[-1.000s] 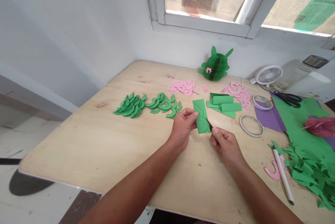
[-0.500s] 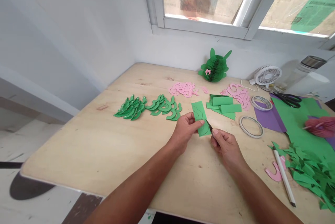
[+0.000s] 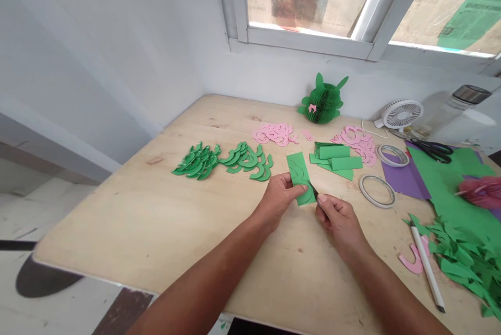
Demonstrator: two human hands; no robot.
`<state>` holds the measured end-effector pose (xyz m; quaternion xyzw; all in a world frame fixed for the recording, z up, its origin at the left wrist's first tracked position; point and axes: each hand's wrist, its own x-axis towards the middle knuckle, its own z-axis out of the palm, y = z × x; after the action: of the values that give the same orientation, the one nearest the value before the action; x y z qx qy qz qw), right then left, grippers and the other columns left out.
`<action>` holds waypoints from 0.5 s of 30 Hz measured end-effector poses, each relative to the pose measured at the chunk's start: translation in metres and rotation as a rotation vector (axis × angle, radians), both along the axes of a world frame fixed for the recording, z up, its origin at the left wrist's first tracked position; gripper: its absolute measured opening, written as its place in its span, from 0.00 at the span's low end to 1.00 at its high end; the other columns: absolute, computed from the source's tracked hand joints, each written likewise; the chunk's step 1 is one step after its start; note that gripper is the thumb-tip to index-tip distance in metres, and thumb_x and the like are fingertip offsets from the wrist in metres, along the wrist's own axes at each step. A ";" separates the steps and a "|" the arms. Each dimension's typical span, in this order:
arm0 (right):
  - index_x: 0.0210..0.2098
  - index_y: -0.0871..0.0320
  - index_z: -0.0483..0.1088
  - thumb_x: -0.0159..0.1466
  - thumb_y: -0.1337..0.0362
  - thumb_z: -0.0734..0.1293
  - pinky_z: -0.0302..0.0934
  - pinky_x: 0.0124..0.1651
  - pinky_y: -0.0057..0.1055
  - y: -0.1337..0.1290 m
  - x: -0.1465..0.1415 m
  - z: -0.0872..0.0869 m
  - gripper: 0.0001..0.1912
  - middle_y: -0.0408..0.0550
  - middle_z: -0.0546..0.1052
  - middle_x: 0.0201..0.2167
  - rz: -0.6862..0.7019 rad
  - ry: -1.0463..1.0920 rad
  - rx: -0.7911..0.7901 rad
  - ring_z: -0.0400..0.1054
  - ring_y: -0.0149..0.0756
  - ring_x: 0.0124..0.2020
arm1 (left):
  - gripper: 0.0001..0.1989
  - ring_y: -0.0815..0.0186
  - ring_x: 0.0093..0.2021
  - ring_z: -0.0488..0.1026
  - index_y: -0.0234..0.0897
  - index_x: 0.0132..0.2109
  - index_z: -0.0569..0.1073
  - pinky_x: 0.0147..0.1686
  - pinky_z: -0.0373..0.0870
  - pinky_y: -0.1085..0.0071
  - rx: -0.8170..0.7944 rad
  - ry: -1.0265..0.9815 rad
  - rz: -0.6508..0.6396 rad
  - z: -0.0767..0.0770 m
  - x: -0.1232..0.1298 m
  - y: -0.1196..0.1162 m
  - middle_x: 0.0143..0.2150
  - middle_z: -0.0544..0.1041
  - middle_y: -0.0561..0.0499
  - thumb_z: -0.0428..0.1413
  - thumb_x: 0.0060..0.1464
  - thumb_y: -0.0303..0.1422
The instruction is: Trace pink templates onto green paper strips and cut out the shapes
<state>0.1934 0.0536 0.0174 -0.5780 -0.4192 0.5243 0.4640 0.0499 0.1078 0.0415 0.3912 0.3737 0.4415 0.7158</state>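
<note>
My left hand [image 3: 277, 198] pinches a green paper strip [image 3: 298, 168] with curved dark lines drawn on it, thumb on top. In my right hand [image 3: 337, 216] is a small pair of dark scissors [image 3: 314, 189]; their blades meet the strip's right edge, and the handles are hidden by my fingers. Just beyond the strip lie stacked green paper pieces [image 3: 340, 151]. To the left of my hands are a pile of green curved cutouts [image 3: 250, 160] and a pile of green leaf-like cutouts [image 3: 198, 162].
Pink cutouts [image 3: 276, 134] lie farther back, before a green paper figure [image 3: 323, 99]. On the right are tape rolls [image 3: 377, 191], black-handled scissors [image 3: 432, 150], a white pen [image 3: 427, 266], green scraps [image 3: 465, 256], a small fan [image 3: 403, 114] and a bottle [image 3: 450, 110].
The view has shifted slightly. Both hands keep their grip on the strip and scissors, with the blades still at the strip's right edge.
</note>
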 end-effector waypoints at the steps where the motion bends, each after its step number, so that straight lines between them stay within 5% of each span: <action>1: 0.17 0.58 0.60 0.61 0.45 0.64 0.34 0.20 0.28 0.000 0.000 0.000 0.26 0.37 0.54 0.15 0.003 0.005 0.001 0.41 0.24 0.17 | 0.12 0.62 0.35 0.75 0.32 0.33 0.78 0.39 0.67 0.68 -0.002 0.002 0.000 0.000 0.000 0.000 0.31 0.80 0.47 0.63 0.38 0.32; 15: 0.18 0.57 0.59 0.60 0.44 0.64 0.35 0.20 0.28 0.000 0.000 -0.001 0.26 0.36 0.53 0.14 0.004 -0.004 -0.005 0.42 0.26 0.17 | 0.14 0.59 0.38 0.76 0.32 0.34 0.79 0.41 0.68 0.68 -0.012 -0.022 -0.010 0.001 0.000 0.000 0.33 0.81 0.47 0.64 0.38 0.35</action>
<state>0.1931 0.0534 0.0167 -0.5793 -0.4199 0.5252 0.4607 0.0498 0.1077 0.0427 0.3840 0.3667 0.4397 0.7244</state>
